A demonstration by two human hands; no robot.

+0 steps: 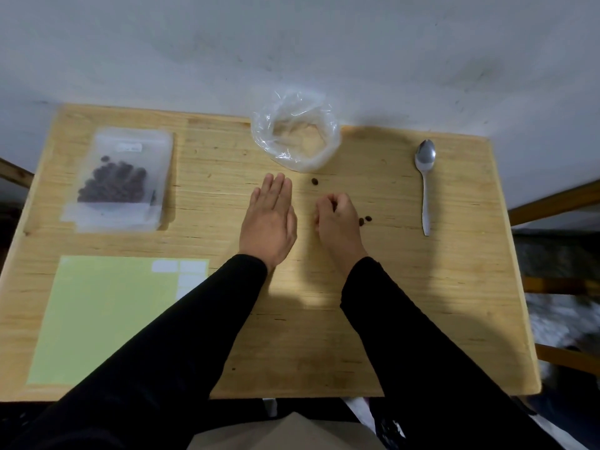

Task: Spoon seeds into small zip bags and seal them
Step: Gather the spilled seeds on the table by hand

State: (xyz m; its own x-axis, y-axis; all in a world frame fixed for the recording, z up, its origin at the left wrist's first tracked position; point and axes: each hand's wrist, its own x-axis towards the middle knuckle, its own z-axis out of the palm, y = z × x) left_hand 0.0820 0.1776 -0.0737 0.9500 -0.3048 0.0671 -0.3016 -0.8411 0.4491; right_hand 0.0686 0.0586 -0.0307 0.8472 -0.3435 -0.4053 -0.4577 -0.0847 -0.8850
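We see a wooden table (pixel 324 319) from above, with two arms in black sleeves (pixel 422 336) reaching over it. The left hand (pixel 269 222) lies flat on the wood with its fingers straight and close together, holding nothing. The right hand (pixel 337 219) is just beside it, not touching it, with its fingers curled under. We cannot tell if it pinches a seed.

A few dark seeds (pixel 365 219) lie loose on the table, two just right of the right hand and one (pixel 314 181) past the fingers. Behind the hands sits an open clear plastic bag (pixel 297 131) that looks empty.

At the far left lies a stack of small zip bags (pixel 120 183), and the top one holds a heap of dark seeds. Near us on the left lies a light green sheet (pixel 107 319) with white labels (pixel 181 271) in its corner. A metal spoon (pixel 425 183) lies far to the right, well apart from both hands.
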